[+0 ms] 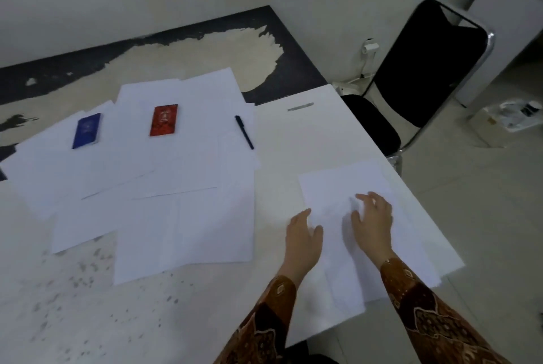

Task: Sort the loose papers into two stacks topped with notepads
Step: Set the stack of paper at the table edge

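Observation:
Several loose white sheets lie spread and overlapping over the left and middle of the table. A blue notepad and a red notepad rest on those sheets at the back. A small pile of white papers sits near the table's right edge. My right hand lies flat on top of that pile with fingers spread. At the pile's left edge, my left hand touches it with relaxed fingers. Neither hand grips anything.
A black pen lies on the sheets to the right of the red notepad. The table is white and speckled at the front left. A black folding chair stands past the table's right side.

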